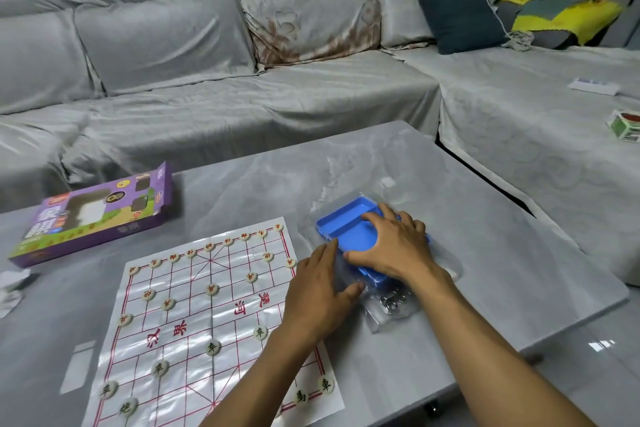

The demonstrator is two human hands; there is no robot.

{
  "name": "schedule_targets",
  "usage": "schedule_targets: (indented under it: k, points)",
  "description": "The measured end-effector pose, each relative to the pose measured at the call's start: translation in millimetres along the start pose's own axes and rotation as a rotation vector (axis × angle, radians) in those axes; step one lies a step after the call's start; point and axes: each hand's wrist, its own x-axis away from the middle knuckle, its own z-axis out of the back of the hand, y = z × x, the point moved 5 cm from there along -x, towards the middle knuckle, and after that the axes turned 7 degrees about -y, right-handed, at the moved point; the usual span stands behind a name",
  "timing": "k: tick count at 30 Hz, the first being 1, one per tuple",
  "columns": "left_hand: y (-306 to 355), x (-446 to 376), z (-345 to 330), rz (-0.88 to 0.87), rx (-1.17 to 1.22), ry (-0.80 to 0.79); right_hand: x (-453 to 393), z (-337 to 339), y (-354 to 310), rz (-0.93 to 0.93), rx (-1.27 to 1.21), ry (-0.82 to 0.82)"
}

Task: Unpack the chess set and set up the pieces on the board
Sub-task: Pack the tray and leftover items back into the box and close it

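A glossy paper xiangqi board with red lines lies on the grey marble table. Several cream round pieces stand on it, along its far edge and scattered near me. Just right of the board sits a blue plastic tray inside clear plastic packaging. My right hand lies over the tray, fingers curled on its near part, thumb at the front edge. My left hand rests on the clear packaging beside the tray, fingers straight, thumb touching the plastic.
The purple chess set box lies at the table's far left. Crumpled wrapping sits at the left edge. A grey covered sofa wraps round behind and to the right, with a dark cushion and a small green box.
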Motion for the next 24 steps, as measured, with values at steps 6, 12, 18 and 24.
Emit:
schedule_targets:
  k: [6, 12, 18, 24]
  points:
    - [-2, -3, -1, 0.01, -0.037, -0.011, -2, -2, -1, 0.02, -0.016, 0.035]
    - [-1, -5, 0, -0.012, -0.094, -0.007, -3, -16, 1, 0.041, 0.015, 0.0]
    - [-2, -6, -1, -0.004, -0.103, -0.013, -1, -35, 2, 0.004, 0.169, -0.216]
    - [-43, -9, 70, 0.017, -0.16, 0.229, 3, -24, -16, -0.031, 0.168, -0.156]
